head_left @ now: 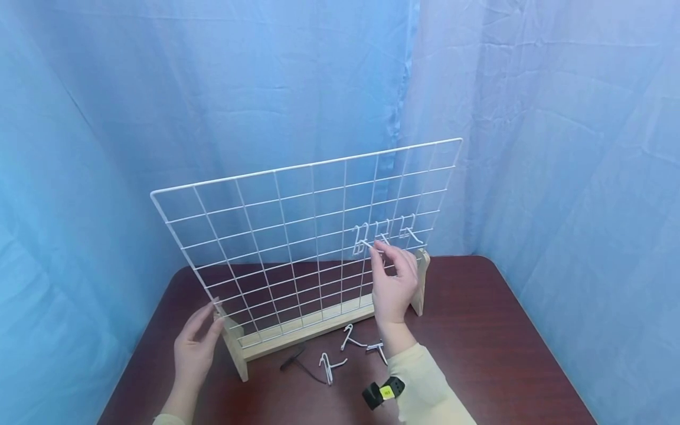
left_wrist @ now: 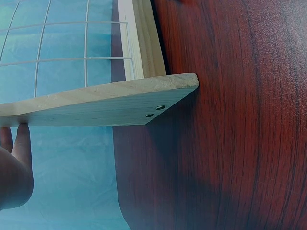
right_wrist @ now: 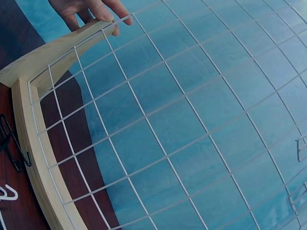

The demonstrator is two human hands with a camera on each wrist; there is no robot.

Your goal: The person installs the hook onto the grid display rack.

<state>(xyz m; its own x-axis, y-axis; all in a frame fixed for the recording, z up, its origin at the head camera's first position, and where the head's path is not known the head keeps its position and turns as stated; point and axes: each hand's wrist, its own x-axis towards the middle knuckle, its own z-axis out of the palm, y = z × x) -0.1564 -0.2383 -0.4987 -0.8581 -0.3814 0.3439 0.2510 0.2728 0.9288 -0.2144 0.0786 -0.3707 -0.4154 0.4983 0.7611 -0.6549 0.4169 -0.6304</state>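
The right hand (head_left: 394, 283) pinches between thumb and finger the prong of a white hook (head_left: 363, 242) hanging on the wire grid (head_left: 310, 165), partly hiding the next hook (head_left: 385, 238), while the left hand (head_left: 194, 349), cut off in its wrist view, grips the wooden stand (head_left: 297, 332).

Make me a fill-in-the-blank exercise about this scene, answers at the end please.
The grid stands in a base made of ____.
On the table lie three white hooks and one ____ hook.
____ hooks hang on the grid.
While the left hand grips the base, the right hand pinches a ____.

Missing words: wood; black; three; hook.
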